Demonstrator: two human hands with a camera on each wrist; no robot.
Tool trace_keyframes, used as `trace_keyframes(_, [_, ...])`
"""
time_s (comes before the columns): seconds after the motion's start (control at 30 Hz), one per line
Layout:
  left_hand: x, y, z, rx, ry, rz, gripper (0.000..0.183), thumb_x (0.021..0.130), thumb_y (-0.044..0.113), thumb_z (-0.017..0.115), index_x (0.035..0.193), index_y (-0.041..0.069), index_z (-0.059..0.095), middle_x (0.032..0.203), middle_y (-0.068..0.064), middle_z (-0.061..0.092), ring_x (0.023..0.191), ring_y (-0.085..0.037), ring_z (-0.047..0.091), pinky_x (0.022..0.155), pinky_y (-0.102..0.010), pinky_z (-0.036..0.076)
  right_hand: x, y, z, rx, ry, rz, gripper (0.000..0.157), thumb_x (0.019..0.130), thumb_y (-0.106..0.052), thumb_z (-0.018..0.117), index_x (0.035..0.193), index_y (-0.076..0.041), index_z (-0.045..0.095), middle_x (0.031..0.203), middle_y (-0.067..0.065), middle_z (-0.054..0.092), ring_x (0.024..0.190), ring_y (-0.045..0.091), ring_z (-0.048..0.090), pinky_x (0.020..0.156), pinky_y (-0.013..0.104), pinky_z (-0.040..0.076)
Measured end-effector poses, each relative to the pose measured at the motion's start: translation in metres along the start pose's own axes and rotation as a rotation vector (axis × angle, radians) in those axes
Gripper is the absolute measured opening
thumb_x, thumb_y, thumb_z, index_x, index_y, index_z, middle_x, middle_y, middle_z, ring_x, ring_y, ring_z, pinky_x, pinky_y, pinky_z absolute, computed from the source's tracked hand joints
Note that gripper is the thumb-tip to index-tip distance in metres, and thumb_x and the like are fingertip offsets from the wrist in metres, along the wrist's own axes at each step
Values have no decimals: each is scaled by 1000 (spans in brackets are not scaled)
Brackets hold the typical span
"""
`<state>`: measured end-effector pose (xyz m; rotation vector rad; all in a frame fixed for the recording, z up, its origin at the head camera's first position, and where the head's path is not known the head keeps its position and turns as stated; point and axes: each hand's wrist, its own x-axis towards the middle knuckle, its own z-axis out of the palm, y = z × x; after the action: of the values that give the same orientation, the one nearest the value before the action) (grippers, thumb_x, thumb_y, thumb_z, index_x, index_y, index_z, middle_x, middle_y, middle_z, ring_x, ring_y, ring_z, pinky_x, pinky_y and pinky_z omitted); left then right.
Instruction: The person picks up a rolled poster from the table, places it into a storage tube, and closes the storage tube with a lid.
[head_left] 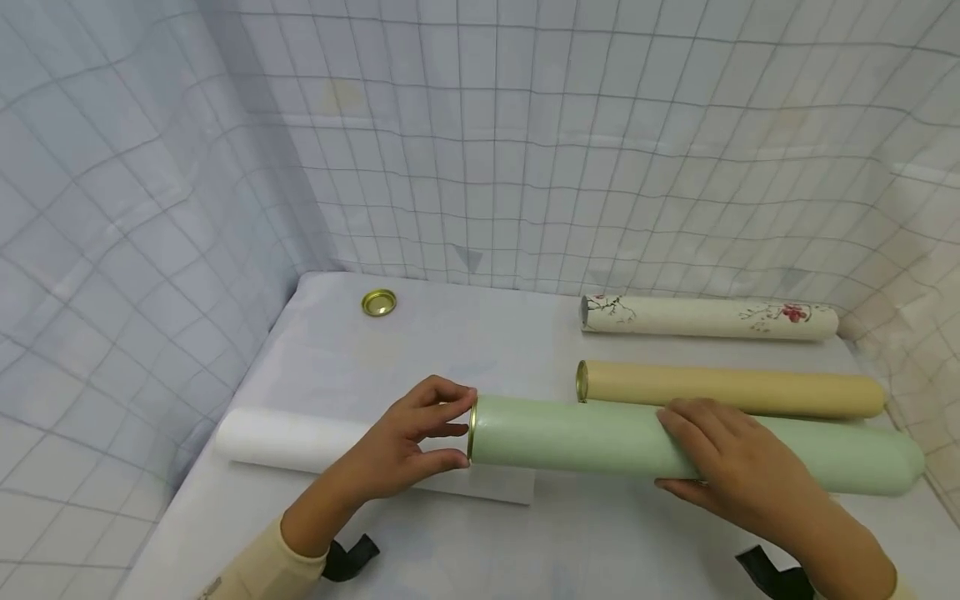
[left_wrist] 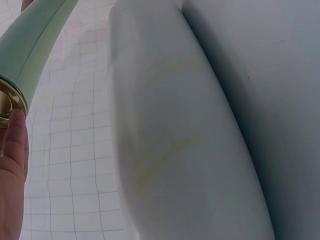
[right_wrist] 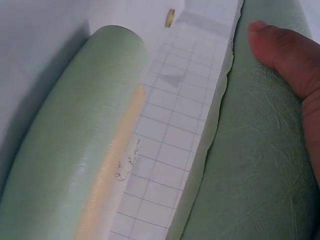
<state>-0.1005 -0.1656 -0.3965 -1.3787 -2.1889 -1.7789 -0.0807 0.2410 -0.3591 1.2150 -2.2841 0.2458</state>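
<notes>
My right hand (head_left: 735, 458) grips a pale green tube (head_left: 562, 429), fingers over its top and thumb (right_wrist: 285, 47) along the near side. At the tube's left end, the fingertips and thumb of my left hand (head_left: 405, 442) pinch the rim of a gold lid (left_wrist: 11, 102). That lid sits on the tube's end, with its recessed face showing in the left wrist view. A second length of green tube (right_wrist: 85, 110) shows lower down in the right wrist view, next to the yellow tube. Beneath my left hand lies a white roll (head_left: 292, 437).
A yellow tube (head_left: 727, 387) with a gold end lies just behind the green tube. Farther back is a white tube with printed blossoms (head_left: 690, 317). Another gold lid (head_left: 378, 302) rests at the back left. Grid-patterned curtain (head_left: 555, 125) encloses the table's back and sides.
</notes>
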Motion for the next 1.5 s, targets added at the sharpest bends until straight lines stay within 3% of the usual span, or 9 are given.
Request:
trace_keyframes(0.27, [3,3,-1,-42,-15,28,77,85,3,74,153,15,37,132,-17,41,125,-27,49,91,-43,54,3,2,0,37,-14,-26,66,101,-56,44,120,5,60,114,14,61,98,30,62,78,44,52])
trace_keyframes(0.43, [4,1,7,-30,-3,51,74,88,13,72,153,18,38,131,-18,42,124,-27,50,89,-42,55,-4,3,4,51,-15,-14,66,101,-56,44,120,5,60,115,13,61,99,28,61,84,38,47])
trace_keyframes(0.57, [5,-1,15,-40,20,74,71,86,12,73,151,10,43,131,-19,43,122,-26,52,87,-43,56,-9,2,7,63,-4,0,66,101,-56,44,119,5,61,114,13,61,100,29,60,92,32,40])
trace_keyframes(0.77, [-3,-5,22,-62,13,10,65,77,-3,80,134,4,50,130,-18,44,121,-24,51,85,-43,57,-13,1,8,82,-22,12,65,101,-56,43,120,3,60,115,12,61,100,28,59,98,27,33])
trace_keyframes(0.9, [-9,-4,22,-38,19,-25,70,75,-6,81,137,4,49,132,-17,43,121,-24,52,86,-44,57,-13,2,10,92,-81,26,65,101,-57,42,123,1,59,117,10,59,102,25,59,97,28,36])
trace_keyframes(1.13, [-5,2,18,96,50,-37,73,83,2,80,147,8,46,138,-12,45,122,-26,52,90,-42,55,-14,10,14,78,-92,55,67,100,-59,42,125,1,57,117,11,59,103,28,59,93,36,40])
trace_keyframes(1.27, [-4,3,12,190,89,-38,66,81,3,82,140,10,54,137,-10,48,120,-25,54,87,-40,56,-15,17,16,82,-128,106,71,98,-62,39,128,0,55,120,12,60,108,30,59,93,41,40])
trace_keyframes(1.5, [-10,8,-8,281,100,-123,57,80,5,83,132,14,61,135,-4,51,121,-21,53,86,-36,55,-19,34,14,75,-177,171,77,96,-65,33,127,2,53,118,16,60,108,35,58,93,50,42])
